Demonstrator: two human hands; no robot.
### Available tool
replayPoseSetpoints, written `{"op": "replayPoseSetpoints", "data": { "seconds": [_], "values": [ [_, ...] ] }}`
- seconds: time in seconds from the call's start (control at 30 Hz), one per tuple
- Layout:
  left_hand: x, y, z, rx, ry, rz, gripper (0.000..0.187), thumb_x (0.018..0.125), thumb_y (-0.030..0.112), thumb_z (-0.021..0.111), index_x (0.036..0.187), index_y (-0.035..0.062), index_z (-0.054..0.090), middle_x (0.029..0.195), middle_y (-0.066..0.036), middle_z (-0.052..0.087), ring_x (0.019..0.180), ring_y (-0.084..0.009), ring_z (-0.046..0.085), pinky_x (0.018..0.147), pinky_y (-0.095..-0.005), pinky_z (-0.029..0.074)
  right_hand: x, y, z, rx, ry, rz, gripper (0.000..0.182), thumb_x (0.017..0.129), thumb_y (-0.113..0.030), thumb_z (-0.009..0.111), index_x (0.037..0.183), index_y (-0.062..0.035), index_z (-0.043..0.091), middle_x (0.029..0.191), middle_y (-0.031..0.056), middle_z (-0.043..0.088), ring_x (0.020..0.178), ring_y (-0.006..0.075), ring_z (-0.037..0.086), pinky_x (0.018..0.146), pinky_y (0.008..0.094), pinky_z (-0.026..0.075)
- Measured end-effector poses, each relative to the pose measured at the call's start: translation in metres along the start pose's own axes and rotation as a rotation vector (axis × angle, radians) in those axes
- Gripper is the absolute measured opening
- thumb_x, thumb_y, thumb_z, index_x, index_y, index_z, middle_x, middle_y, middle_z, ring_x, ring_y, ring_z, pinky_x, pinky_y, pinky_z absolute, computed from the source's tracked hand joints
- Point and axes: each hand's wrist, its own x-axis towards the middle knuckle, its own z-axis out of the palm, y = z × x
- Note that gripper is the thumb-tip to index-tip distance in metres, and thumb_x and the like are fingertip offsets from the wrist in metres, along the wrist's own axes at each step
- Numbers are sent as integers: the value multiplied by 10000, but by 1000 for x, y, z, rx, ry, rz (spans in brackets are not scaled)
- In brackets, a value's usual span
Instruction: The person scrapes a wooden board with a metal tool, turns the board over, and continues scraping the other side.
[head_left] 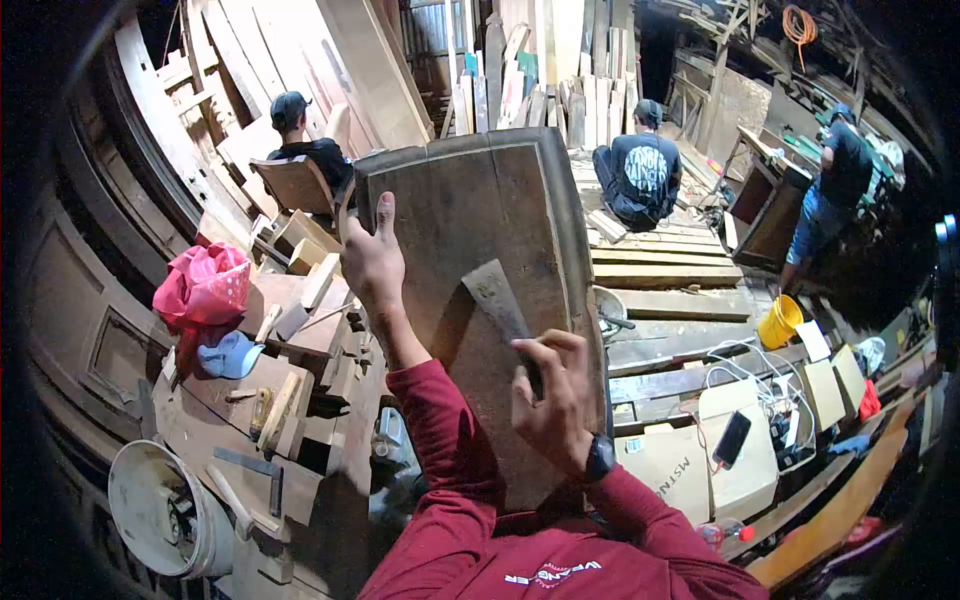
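A dark wooden panel point(460, 215) with a moulded border stands tilted in front of my body, its top end farthest from me. My left hand point(375, 262) grips its left edge, the thumb lying on the face and the fingers at the side. In my right hand point(560, 395) is a scraper point(497, 297) with a broad, worn metal blade. Its blade points up and left over the middle of the panel, and a shadow falls beside it. The handle is mostly hidden by my fingers.
At left, a workbench point(190, 410) carries a metal square point(250, 465), a pink bag point(205, 285) and a cap point(230, 355). A white bucket point(160, 505) stands below. At right are a phone point(732, 440), a yellow bucket point(780, 322) and cables. Three people are farther back.
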Motion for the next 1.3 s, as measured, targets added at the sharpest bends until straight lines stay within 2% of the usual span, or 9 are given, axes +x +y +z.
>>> {"op": "replayPoseSetpoints", "data": {
  "seconds": [0.17, 0.33, 0.47, 0.57, 0.6, 0.73, 0.97, 1.13, 1.3],
  "values": [
    [4, 1, -3, 19, -84, -7, 1089, 864, 864, 438, 1361, -99, 539, 1272, -362, 610, 1231, -500, 571, 1034, -521, 449, 14, -7, 22, 106, 118, -203, 508, 783, 113, 636, 1248, -92, 661, 1041, 139, 617, 818, 242, 661, 678, 324, 543],
    [-2, 2, 4, 16, 65, 54, 954, 898, 794, 487, 1309, -62, 577, 1213, -352, 639, 1164, -514, 598, 972, -543, 476, 40, -13, 42, 295, 325, -312, 331, 825, 52, 708, 1131, -59, 654, 1042, 138, 673, 896, 281, 718, 735, 344, 576],
    [-2, 4, 2, 29, 67, 57, 901, 915, 755, 513, 1357, -29, 556, 1243, -328, 640, 1158, -513, 603, 971, -542, 480, 28, 4, 56, 333, 156, -397, 489, 740, 14, 756, 1213, -65, 662, 1049, 138, 677, 857, 274, 723, 727, 356, 596],
    [-1, 3, 0, 34, 58, 56, 887, 921, 750, 508, 1360, -18, 555, 1245, -318, 645, 1157, -505, 608, 976, -533, 482, 35, 8, 53, 267, 39, -469, 463, 722, -52, 780, 1177, -63, 697, 1060, 146, 681, 826, 277, 719, 716, 369, 597],
    [-2, 2, 1, 8, 72, 82, 887, 921, 752, 505, 1356, -18, 558, 1243, -320, 644, 1156, -506, 608, 976, -534, 482, 34, 10, 52, 229, 62, -509, 320, 733, -101, 772, 1046, -47, 730, 996, 149, 695, 739, 258, 704, 647, 354, 573],
    [-5, 4, 1, -54, 70, 118, 897, 916, 765, 495, 1335, -24, 569, 1234, -331, 642, 1153, -512, 608, 979, -536, 483, 21, 12, 33, 281, 56, -621, 224, 713, -76, 721, 933, -31, 724, 838, 125, 690, 592, 205, 643, 531, 301, 478],
    [1, 5, 3, 55, 3, 16, 851, 935, 728, 513, 1345, -16, 562, 1246, -311, 647, 1155, -490, 621, 973, -524, 496, 23, 20, 42, 247, 61, -656, 304, 698, -77, 731, 999, -37, 717, 896, 120, 691, 591, 202, 618, 547, 304, 480],
    [-4, 7, 3, 23, 50, 77, 765, 954, 673, 541, 1421, 69, 522, 1301, -258, 644, 1163, -453, 632, 980, -501, 497, 14, 23, 43, 209, 23, -670, 309, 732, -122, 758, 1033, -56, 729, 944, 117, 696, 673, 211, 656, 571, 323, 500],
    [-3, 6, 8, 13, 69, 70, 859, 933, 733, 501, 1404, 15, 529, 1292, -297, 630, 1205, -486, 593, 1010, -520, 470, 42, 19, 45, 264, 121, -584, 313, 738, -106, 759, 1045, -60, 721, 970, 116, 692, 760, 266, 702, 634, 365, 549]
  ]
}}
